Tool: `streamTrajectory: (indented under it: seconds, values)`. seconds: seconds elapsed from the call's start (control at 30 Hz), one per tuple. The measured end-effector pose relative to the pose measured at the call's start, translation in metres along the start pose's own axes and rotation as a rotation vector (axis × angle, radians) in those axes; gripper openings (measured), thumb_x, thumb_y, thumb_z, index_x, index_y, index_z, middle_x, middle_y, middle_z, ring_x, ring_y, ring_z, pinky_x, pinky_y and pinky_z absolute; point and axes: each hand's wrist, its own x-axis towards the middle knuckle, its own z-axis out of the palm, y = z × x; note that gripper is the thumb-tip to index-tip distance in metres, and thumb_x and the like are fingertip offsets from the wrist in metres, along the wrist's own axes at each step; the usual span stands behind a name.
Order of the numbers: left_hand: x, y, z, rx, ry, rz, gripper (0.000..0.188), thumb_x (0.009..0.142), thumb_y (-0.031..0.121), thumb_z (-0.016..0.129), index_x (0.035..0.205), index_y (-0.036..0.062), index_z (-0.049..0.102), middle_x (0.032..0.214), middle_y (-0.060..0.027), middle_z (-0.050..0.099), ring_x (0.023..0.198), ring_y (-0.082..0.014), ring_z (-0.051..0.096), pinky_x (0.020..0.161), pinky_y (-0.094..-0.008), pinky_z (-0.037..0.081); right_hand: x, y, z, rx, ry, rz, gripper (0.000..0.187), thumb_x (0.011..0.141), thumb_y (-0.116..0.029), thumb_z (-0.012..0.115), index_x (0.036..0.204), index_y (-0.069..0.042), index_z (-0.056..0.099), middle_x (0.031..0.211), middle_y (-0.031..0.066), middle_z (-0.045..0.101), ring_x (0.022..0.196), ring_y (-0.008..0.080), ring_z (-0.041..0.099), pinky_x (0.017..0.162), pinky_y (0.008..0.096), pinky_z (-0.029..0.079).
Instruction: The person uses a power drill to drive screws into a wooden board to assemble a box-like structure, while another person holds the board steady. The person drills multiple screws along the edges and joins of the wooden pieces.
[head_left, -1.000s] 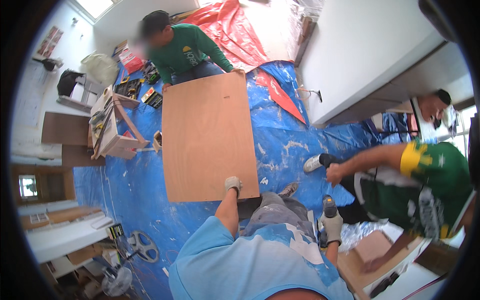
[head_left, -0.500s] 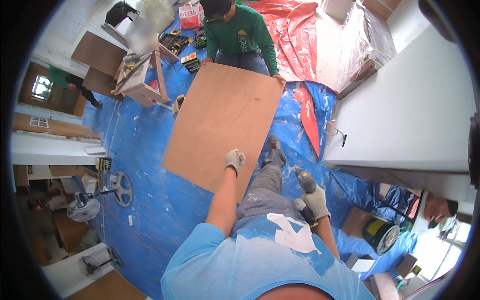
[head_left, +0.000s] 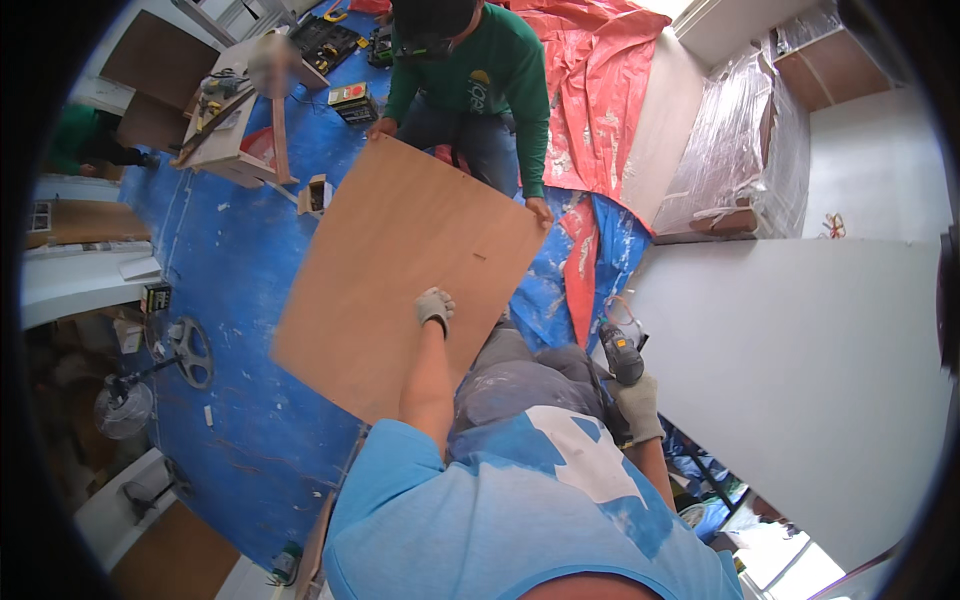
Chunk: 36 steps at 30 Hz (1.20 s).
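Observation:
My left hand (head_left: pixel 435 308), in a pale work glove, is closed in front of a large brown plywood sheet (head_left: pixel 390 240). Whether anything is inside its curled fingers cannot be made out. At my right side, my gloved right hand (head_left: pixel 638 405) grips a dark cordless drill (head_left: pixel 622 352), whose head points away from me. Across from me a person in a green sweater (head_left: pixel 490 80) holds the sheet's far edge, one hand (head_left: pixel 382 128) at its left corner and the other hand (head_left: pixel 539 211) at its right corner.
Blue tarp (head_left: pixel 240 270) covers the floor, with red sheeting (head_left: pixel 590 90) at the far right. A large white panel (head_left: pixel 790 350) stands on my right. A wooden bench (head_left: pixel 235 140) with tools stands far left, a fan (head_left: pixel 125 407) near left. Plastic-wrapped furniture (head_left: pixel 715 150) sits at the far right.
My view has turned and shifted, so the white panel fills more of the right side. The plywood sheet sits farther left in the picture. The drill stays in my right hand.

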Motion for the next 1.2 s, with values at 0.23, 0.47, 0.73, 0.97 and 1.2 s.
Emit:
streamTrajectory:
  seconds: [0.23, 0.47, 0.73, 0.97, 1.2]
  values:
    - [0.047, -0.001, 0.043, -0.103, 0.190, -0.039, 0.026, 0.099, 0.012, 0.047, 0.073, 0.0149, 0.051, 0.057, -0.0044, 0.052, 0.043, -0.0186, 0.050, 0.037, -0.0336, 0.032, 0.096, -0.063, -0.054, -0.107, -0.034, -0.144, 0.053, 0.079, -0.012, 0.074, 0.130, -0.002, 0.065, 0.101, 0.0217, 0.076, 0.096, 0.0374, 0.076, 0.082, 0.0430, 0.059]
    - [0.075, 0.036, 0.009, -0.149, 0.185, 0.158, 0.016, 0.099, 0.000, 0.054, 0.114, 0.0051, 0.060, 0.081, -0.0053, 0.061, 0.069, -0.0192, 0.065, 0.058, -0.0299, 0.053, 0.213, -0.125, -0.062, -0.078, -0.271, -0.369, 0.059, 0.082, -0.016, 0.075, 0.137, -0.003, 0.061, 0.107, 0.0237, 0.075, 0.098, 0.0391, 0.075, 0.084, 0.0439, 0.059]
    - [0.043, 0.057, 0.075, -0.147, 0.326, 0.160, 0.018, 0.102, -0.003, 0.055, 0.116, 0.0046, 0.063, 0.088, -0.0027, 0.064, 0.076, -0.0167, 0.067, 0.063, -0.0340, 0.057, 0.358, -0.163, -0.106, -0.318, -0.568, -0.423, 0.065, 0.083, -0.024, 0.074, 0.144, -0.011, 0.056, 0.109, 0.0234, 0.074, 0.100, 0.0417, 0.072, 0.088, 0.0511, 0.056]
    - [0.048, 0.039, 0.063, -0.058, 0.661, 0.065, 0.019, 0.102, 0.017, 0.061, 0.116, 0.0143, 0.074, 0.097, -0.0025, 0.073, 0.087, -0.0190, 0.071, 0.073, -0.0390, 0.056, 0.422, -0.200, -0.109, -0.429, -0.799, -0.472, 0.062, 0.085, -0.024, 0.071, 0.143, -0.011, 0.056, 0.108, 0.0239, 0.074, 0.100, 0.0426, 0.071, 0.089, 0.0514, 0.055]
    - [0.036, -0.008, 0.049, 1.019, 0.400, 0.614, 0.029, 0.103, 0.031, 0.061, 0.112, 0.0077, 0.075, 0.102, -0.0059, 0.078, 0.090, -0.0239, 0.073, 0.082, -0.0385, 0.056, 0.412, -0.236, -0.075, -0.353, -0.799, -0.621, 0.063, 0.082, -0.019, 0.073, 0.142, -0.008, 0.056, 0.106, 0.0254, 0.073, 0.101, 0.0435, 0.071, 0.087, 0.0504, 0.055]
